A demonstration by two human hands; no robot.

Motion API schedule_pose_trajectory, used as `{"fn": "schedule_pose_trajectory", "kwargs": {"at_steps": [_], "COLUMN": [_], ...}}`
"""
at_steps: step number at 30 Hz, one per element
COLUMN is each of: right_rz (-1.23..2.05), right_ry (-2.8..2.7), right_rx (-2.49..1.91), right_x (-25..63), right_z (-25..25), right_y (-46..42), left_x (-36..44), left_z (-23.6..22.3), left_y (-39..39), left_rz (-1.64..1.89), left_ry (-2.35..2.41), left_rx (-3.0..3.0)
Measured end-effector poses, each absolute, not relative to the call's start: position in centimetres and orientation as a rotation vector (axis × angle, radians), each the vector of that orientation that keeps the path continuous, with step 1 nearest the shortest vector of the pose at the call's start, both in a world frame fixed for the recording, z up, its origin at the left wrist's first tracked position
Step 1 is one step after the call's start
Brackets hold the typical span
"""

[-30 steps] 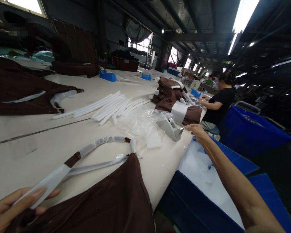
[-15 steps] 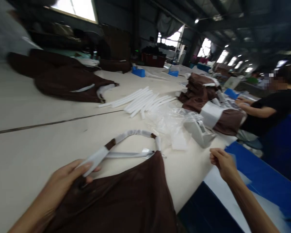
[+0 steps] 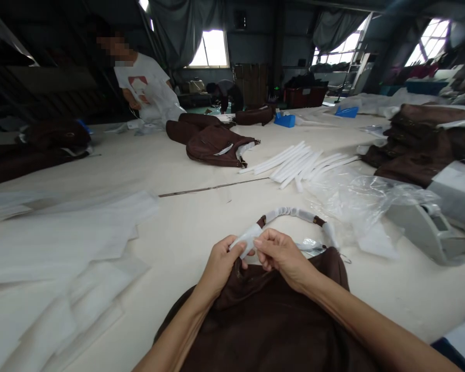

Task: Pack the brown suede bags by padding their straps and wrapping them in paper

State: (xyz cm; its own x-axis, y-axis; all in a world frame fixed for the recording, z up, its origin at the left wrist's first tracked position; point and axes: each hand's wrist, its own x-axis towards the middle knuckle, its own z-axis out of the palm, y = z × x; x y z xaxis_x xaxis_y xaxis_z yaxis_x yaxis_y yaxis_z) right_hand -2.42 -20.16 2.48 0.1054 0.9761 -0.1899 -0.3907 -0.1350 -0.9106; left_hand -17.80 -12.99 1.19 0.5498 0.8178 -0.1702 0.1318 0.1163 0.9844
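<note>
Head—right hand [image 3: 282, 254] now at handle [image 3: 289, 212]

The pale table [image 3: 201, 222] bears brown bags [image 3: 213, 147], white rods [image 3: 292, 168], thin sheets [image 3: 62, 243], clear plastic [image 3: 352, 196], a tape dispenser [image 3: 418, 227]

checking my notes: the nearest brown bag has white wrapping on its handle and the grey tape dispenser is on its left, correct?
The side is wrong: the head view shows the grey tape dispenser on the right of the nearest brown bag, whose handle has white wrapping.

Left hand [image 3: 222, 259], right hand [image 3: 283, 254] bare; forearms [image 3: 358, 312] bare, slender
</note>
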Motion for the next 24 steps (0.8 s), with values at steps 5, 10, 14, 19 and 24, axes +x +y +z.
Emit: {"fn": "schedule_pose_trajectory", "kwargs": {"at_steps": [5, 10, 14, 19, 24], "right_rz": [1.389, 1.349, 1.316, 1.386, 1.415], "right_ry": [-0.683, -0.710, -0.720, -0.784, -0.803], "right_rx": [-1.202, -1.235, -1.255, -1.189, -1.160], "right_x": [-3.0, -3.1, -3.2, -2.7, -2.8], "right_z": [-0.5, -1.1, -1.3, -1.1, -0.9], "right_y": [-19.6, -19.4, -19.3, -19.7, -19.3], "left_x": [-17.9, -18.1, -18.1, -18.0, -18.0], "left_z": [1.3, 1.0, 0.7, 1.0, 0.9], "left_y": [-13.0, -13.1, -13.1, -13.4, -13.7], "left_rz": [0.629, 0.599, 0.609, 0.697, 0.698], "left_ry": [0.881, 0.840, 0.817, 0.866, 0.803], "left_rx": [1.462, 1.377, 1.341, 1.312, 1.126]}}
